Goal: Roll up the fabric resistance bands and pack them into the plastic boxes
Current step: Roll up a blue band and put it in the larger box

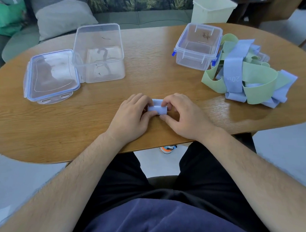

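Near the table's point(95, 118) front edge, left hand point(131, 115) and right hand point(182, 114) both pinch a blue band point(158, 109), keeping its roll tight for boxing.

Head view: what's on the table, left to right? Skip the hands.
Clear lid → large clear box → rolled blue band → small clear box with blue clips → pile of loose bands.
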`<state>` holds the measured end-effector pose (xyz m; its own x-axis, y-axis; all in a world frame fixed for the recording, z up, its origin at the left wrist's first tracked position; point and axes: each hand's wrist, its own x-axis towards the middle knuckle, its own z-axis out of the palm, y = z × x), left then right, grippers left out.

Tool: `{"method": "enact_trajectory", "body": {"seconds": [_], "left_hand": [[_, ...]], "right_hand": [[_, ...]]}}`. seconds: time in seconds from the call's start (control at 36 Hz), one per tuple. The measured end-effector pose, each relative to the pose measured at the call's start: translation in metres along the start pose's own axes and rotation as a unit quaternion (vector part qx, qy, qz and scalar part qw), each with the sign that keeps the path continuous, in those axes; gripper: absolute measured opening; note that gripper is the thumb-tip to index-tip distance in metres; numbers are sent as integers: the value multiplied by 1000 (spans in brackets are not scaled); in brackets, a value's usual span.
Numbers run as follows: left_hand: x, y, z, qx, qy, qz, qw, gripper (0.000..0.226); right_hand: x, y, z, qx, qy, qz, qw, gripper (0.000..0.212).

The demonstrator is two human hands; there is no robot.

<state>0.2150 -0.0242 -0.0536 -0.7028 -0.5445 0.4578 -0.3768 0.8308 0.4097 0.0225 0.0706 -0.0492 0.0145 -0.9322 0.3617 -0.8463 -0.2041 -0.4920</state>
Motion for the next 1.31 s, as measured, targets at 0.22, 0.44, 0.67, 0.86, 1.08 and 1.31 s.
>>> {"method": "enact_trajectory", "body": {"seconds": [0.22,0.44,0.67,0.86,1.08,1.31], "left_hand": [[-1,4,0,4,23,12,1000,20],[-1,-1,2,17,6,31,999,29],[-1,2,1,27,7,31,999,29],[-2,4,0,18,-9,18,1000,37],[-3,5,0,34,-3,10,999,41],[-4,10,-4,12,-16,12,1000,42]], "right_hand": [[1,3,3,-7,4,-8,1000,17],[0,-2,-1,-6,12,-7,1000,26],[2,4,2,0,-1,-13,1000,25],[2,4,1,20,0,13,1000,24],[-1,-3,-3,74,8,7,997,30],[0,-6,1,40,3,21,999,25]]}}
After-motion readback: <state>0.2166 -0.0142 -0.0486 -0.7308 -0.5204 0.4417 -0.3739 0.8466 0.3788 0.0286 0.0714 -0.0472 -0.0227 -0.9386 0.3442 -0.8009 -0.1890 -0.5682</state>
